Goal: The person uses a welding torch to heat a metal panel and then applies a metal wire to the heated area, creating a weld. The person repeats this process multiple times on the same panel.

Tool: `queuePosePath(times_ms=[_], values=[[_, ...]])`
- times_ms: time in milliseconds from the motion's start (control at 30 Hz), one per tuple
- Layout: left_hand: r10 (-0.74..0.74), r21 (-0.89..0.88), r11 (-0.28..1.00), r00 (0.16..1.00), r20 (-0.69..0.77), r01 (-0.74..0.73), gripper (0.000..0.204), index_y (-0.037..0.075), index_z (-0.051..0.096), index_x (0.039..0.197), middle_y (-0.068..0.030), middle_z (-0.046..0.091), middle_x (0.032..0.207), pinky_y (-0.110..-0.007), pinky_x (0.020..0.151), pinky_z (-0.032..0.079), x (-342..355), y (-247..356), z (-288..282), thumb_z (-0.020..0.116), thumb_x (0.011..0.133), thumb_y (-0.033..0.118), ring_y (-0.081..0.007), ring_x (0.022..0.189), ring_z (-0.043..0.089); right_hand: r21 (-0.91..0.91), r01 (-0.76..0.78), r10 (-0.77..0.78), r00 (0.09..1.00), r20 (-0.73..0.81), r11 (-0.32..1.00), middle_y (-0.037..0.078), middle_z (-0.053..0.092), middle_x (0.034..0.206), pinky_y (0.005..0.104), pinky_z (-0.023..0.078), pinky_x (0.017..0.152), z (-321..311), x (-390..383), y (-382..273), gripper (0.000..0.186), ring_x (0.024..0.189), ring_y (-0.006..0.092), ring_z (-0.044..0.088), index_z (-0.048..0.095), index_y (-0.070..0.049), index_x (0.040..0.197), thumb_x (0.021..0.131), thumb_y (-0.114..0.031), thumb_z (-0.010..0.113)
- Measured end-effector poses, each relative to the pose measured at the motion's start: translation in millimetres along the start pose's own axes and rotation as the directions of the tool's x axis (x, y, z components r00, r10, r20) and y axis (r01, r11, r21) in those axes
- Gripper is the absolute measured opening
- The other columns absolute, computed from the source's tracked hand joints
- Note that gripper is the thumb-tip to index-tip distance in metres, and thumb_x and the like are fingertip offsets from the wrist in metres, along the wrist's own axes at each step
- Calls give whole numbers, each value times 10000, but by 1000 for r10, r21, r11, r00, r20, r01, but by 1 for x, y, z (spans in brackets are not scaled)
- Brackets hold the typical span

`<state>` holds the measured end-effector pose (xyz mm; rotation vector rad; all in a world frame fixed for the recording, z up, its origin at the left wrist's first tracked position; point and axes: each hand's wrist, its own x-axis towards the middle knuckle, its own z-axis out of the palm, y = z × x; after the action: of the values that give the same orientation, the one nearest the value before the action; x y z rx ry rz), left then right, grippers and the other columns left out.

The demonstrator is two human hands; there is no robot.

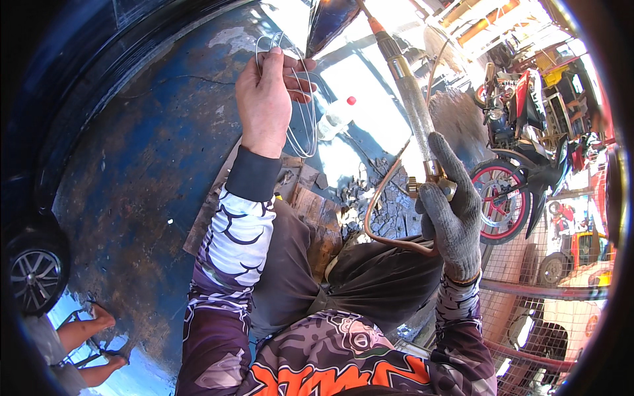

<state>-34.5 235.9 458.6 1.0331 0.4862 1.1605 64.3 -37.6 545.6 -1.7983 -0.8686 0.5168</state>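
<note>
My bare left hand grips loops of thin silver wire near the top centre. My right hand, in a grey knit glove, holds a metal torch with brass fittings, its narrow tip angled up toward the top of the view. A tan hose curves beside the torch's lower end. A dark metal piece stands just beyond the wire, partly cut off. A clear bottle with a red cap is in the bright patch between my hands.
Wooden boards and dark broken flakes lie around my knees on the stained floor. At left are a dark car's wheel and another person's bare legs. At right stand motorcycles and red-framed wire mesh.
</note>
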Motion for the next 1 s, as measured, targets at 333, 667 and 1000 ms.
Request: queuePosePath(times_ms=[333,667,1000], values=[[-23,33,999,1000,18,22,312,27,590,985,-168,774,961,-290,559,566,-1,2,2,437,1105,271,-196,664,735,39,-81,80,997,16,996,144,547,1402,343,422,1012,-1,0,-7,618,1227,181,512,448,18,1537,953,-4,652],[-38,35,999,999,31,37,299,17,567,1007,-165,771,939,-268,534,553,-1,4,4,426,1113,259,-187,627,724,54,-54,53,998,26,997,178,525,1534,382,432,1134,-2,2,-5,634,1373,220,523,456,35,1527,933,14,677],[-40,54,998,999,27,38,300,19,567,998,-170,770,939,-266,533,552,-1,2,4,424,1112,257,-186,629,724,27,-87,87,996,22,996,169,529,1531,370,444,1116,-2,0,-8,637,1346,208,537,455,28,1530,936,-4,684]])
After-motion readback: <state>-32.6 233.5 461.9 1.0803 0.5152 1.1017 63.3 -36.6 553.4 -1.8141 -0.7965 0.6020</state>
